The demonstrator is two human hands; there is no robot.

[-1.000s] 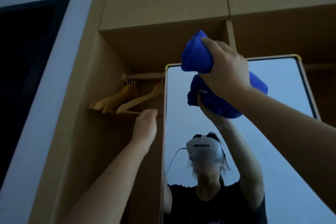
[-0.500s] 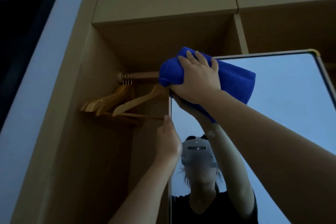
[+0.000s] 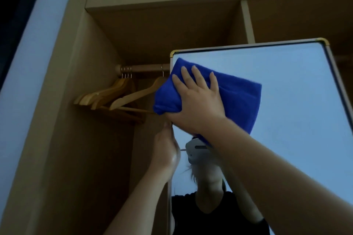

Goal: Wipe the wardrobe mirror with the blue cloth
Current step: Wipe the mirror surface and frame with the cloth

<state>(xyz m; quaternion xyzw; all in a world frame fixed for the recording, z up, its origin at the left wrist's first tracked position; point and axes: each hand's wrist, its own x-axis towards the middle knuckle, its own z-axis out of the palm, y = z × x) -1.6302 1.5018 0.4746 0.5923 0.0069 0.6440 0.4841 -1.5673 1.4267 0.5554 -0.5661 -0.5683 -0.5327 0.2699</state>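
now the right hand (image 3: 196, 101) lies flat on the cloth (image 3: 235, 97), fingers spread and fairly straight, pressing it against the glass near the top left corner of the mirror (image 3: 286, 110). half a second ago that hand was curled over a bunched cloth that sat on the frame's upper edge; a full second ago the cloth was a wad held off the glass. so it has gone from carrying to pressing, and the cloth has opened out into a broad folded pad, part of it hanging past the left edge of the frame.

just below, the left hand (image 3: 168, 150) has come up from open air beside the mirror and now rests along the left frame edge, fingers straight and upright against it. whether the thumb hooks behind the frame i cannot tell. my guess is that it steadies the panel.

for the task this reads as the wipe just starting: contact is made at the top corner, and nearly all of the glass below and to the right is not yet covered.

farther back, hangers (image 3: 122, 97) hang from the rail (image 3: 145, 67) inside the wardrobe (image 3: 76, 139).
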